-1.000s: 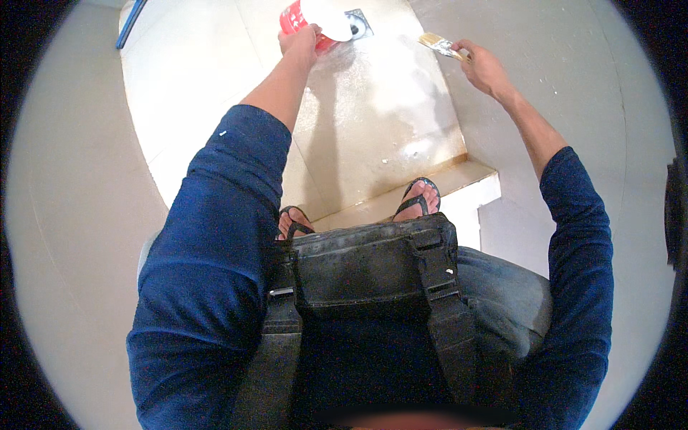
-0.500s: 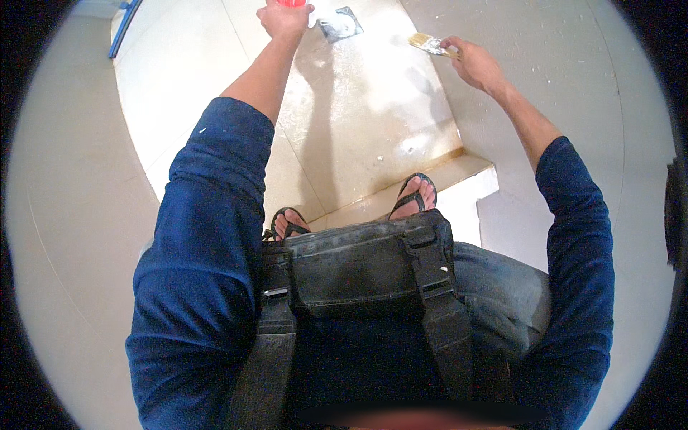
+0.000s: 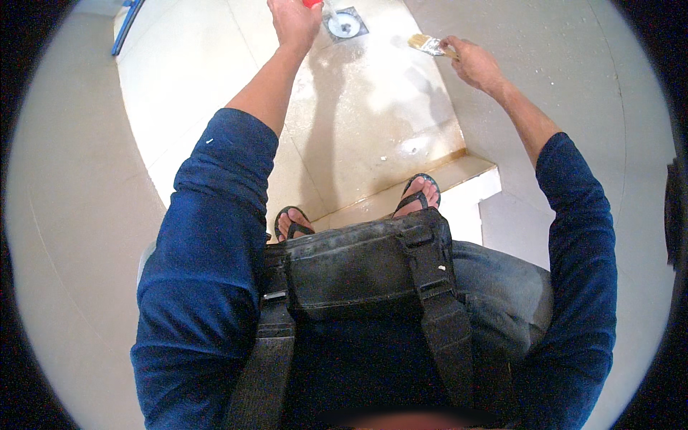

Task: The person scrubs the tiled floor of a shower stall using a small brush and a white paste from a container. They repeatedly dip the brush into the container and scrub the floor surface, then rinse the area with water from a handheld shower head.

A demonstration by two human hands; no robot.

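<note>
My left hand (image 3: 296, 25) is closed around a red object (image 3: 312, 2) at the top edge, mostly out of view, so its kind cannot be told. A pale streak like running water (image 3: 330, 12) shows beside it, over a square floor drain (image 3: 346, 26) with a round, light middle. Off to the right, my right hand (image 3: 476, 66) grips a flat paintbrush (image 3: 430, 46) by its handle. The brush has light bristles pointing left and a shiny metal band. It is held near the edge where floor and right wall meet, apart from the drain.
Wet, glossy beige tiles (image 3: 373, 107) lie between grey walls. My sandalled feet (image 3: 419, 192) rest by a low raised ledge (image 3: 459, 172). A black bag with straps (image 3: 358, 265) sits across my front. A blue bar-like thing (image 3: 126, 29) stands at the far left.
My left hand has moved slightly right and down in the picture with the red object. White foam or water over the drain has thinned, showing its round middle. The right hand and paintbrush stay nearly still.
</note>
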